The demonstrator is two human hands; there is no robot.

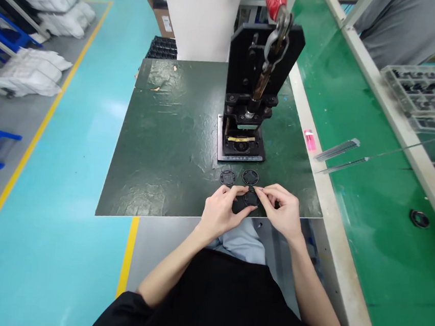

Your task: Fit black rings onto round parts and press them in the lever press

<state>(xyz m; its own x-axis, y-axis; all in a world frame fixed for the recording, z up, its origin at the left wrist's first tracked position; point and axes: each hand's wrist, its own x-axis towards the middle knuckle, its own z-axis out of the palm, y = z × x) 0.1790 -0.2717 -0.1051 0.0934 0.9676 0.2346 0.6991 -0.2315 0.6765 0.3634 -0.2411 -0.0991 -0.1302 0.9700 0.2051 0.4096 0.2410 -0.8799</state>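
Near the front edge of the dark green table, a round black plastic part [251, 199] is held between my two hands. My left hand [221, 208] is closed on its left side, with thumb and forefinger at the rim. From the right, my right hand [282, 210] pinches at the part's upper edge; the fingertips hide what is there. Just beyond my fingers lie two more round black parts, a left one [227, 178] and a right one [250, 177]. Behind them stands a black hand press [248, 104] with a red-gripped lever [276, 2], a yellow strip across its base.
The table [165, 142] meets a green conveyor belt [356, 197] on the right. On its border lie a pink item [310, 140] and thin metal strips [337, 150]. A black ring [420, 219] and a compartment box of dark parts [430, 88] sit farther right. Another person is partly visible.
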